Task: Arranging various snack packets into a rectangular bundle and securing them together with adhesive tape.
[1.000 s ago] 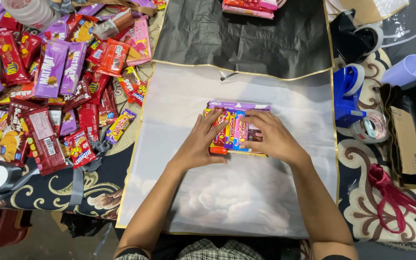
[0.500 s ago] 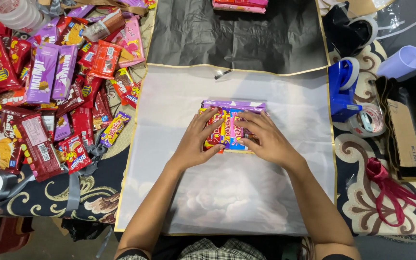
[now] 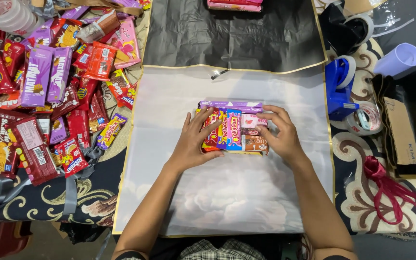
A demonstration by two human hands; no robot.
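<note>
Snack packets [image 3: 234, 129] bunched on white sheet [image 3: 227, 192], left hand [image 3: 193, 142] and right hand [image 3: 280, 135] grasping them.

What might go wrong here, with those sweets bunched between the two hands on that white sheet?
The bundle of sweet packets looks held together only by the left hand and right hand pressing its sides; easing off might let the packets slide apart. The white wrapping sheet looks thin and glossy, so it may crease or shift under the pressure. The loose heap of snack packets reaches the sheet's left edge, and one could slip onto it.
</note>
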